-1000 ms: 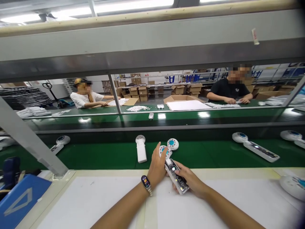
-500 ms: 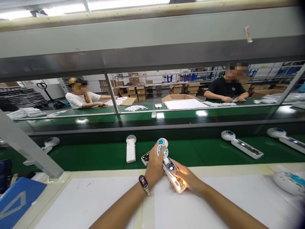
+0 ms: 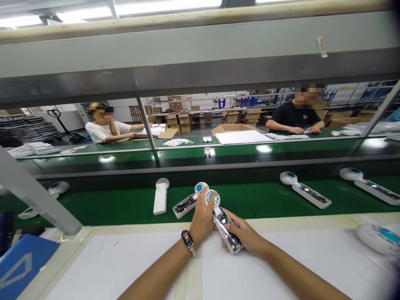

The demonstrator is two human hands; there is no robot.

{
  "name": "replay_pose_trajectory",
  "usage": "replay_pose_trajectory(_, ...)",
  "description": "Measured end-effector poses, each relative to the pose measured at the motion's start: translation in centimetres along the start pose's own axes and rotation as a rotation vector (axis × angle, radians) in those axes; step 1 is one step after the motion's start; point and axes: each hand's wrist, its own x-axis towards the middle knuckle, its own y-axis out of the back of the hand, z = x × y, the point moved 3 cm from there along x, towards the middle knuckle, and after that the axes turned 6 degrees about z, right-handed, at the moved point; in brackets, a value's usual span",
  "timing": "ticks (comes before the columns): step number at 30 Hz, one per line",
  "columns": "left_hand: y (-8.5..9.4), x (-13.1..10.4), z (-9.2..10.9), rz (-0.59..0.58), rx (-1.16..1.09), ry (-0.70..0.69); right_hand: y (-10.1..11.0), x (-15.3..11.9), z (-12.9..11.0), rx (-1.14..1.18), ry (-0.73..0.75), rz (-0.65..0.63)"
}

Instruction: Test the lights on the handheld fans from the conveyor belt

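Between my hands is a white handheld fan with a round slotted head, a blue centre and an uncovered handle showing a circuit board. My left hand grips it around the head, fingers over the grille. Wrapped about the handle, my right hand has its thumb on the board near a small greenish light. Just behind my left hand, a second fan with an exposed board lies on the green conveyor belt. To its left rests a white fan with its closed side up.
More open-handled fans lie along the belt to the right. A blurred fan sits on the white-covered bench. A blue folder is at left, by a slanted metal post. Two people work across the line.
The bright yellow lights on the held fan's handle have gone out. Fans on the belt have shifted left, and the one behind my left hand shows more fully. My hands stay nearly still.
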Motion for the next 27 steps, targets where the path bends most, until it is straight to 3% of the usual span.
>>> replay_pose_trajectory(27, -0.47, -0.18, -0.42, -0.072, -0.051, 0.082, 0.62, 0.0, 0.03, 0.117, 0.019, -0.098)
